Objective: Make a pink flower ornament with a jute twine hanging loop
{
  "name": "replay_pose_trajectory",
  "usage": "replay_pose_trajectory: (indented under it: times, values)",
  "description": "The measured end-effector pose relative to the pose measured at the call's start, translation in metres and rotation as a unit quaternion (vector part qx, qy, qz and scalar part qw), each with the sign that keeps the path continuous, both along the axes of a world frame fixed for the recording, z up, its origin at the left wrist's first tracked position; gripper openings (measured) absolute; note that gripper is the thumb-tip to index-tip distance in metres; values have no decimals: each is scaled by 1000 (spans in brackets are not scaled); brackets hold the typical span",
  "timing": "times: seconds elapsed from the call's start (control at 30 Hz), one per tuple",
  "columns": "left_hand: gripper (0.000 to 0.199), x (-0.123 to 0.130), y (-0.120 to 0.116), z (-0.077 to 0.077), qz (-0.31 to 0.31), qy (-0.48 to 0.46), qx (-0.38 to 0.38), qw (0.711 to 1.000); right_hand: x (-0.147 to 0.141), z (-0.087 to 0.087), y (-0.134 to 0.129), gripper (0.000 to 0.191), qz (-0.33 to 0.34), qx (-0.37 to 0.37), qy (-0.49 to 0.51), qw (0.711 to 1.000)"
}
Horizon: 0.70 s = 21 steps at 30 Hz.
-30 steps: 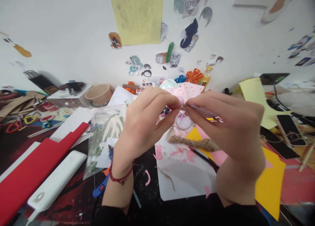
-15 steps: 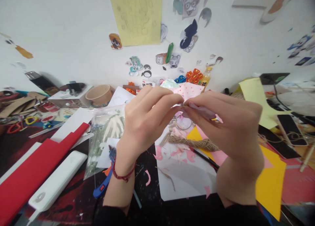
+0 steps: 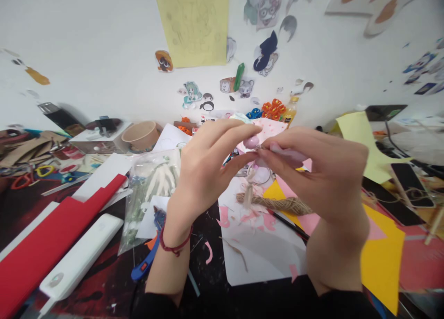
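Left hand point(image 3: 210, 168) has parted its grip at 1 pink ball point(image 3: 251, 142); right hand point(image 3: 317, 171) pinches pinkish material point(image 3: 293, 156).

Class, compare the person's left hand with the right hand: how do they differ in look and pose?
The left hand has a dark red bracelet at its wrist; the right hand shows none. The left hand's index fingertip and thumb tip stand apart, beside a rounded pink piece; the right hand's are pinched close together. Both are raised above the table, and both arms have black sleeves.
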<state>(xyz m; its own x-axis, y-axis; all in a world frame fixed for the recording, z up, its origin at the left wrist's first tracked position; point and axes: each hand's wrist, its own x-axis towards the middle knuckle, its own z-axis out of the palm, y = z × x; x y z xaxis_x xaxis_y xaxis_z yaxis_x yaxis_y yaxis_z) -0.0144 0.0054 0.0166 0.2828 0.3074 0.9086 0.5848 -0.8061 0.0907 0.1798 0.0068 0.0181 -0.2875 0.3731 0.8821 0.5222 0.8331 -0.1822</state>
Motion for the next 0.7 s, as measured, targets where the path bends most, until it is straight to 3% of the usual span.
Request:
replay_pose_trajectory:
  times: [0.07, 0.13, 0.27, 0.4, 0.53, 0.7]
  values:
    - [19, 0, 0, -1, -25, -39, -24, 999, 2, 1, -1, 5, 46, -40, 23, 998]
    - [20, -1, 0, -2, -60, -78, -54, 994, 4, 2, -1, 17, 114, -93, 72, 986]
    - [23, -4, 5, -4, -146, -125, -131, 973, 5, 1, 3, 43, 213, -173, 221, 936]
    - [24, -4, 17, -11, -217, -144, -162, 952, -4, -1, 11, 17, 213, -213, 203, 932]
    - [28, 2, 26, -18, -239, -146, -167, 945, -17, -6, 12, 22, 261, -260, 202, 908]
    - [34, 5, 25, -18, -213, -109, -172, 956, -24, -10, 9, 23, 242, -258, 268, 896]
